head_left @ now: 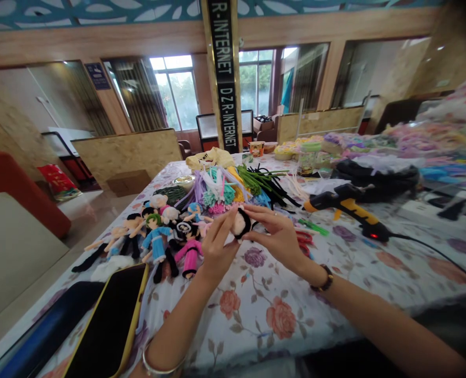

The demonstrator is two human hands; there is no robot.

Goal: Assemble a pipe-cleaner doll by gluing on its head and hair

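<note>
Between both hands, above the tablecloth, is a small fuzzy doll head (239,223), pale cream in front with a black band round its side. My left hand (219,244) pinches it from the left, fingers closed against it. From the other side my right hand (277,235) grips it with thumb below and fingers on top, hiding part of it. Just left of my hands lie several fuzzy-wire dolls, among them a green-haired one in blue (157,239) and one in a pink robe (190,255). Bundles of coloured fuzzy stems (219,191) lie beyond my fingers.
A glue gun (347,210) with a lit red light rests at the right, its cord trailing off the edge. Red-handled scissors (305,241) lie beside my right hand. A yellow-edged phone (109,320) and a dark device (47,328) occupy the left front of the flowered tablecloth (252,315).
</note>
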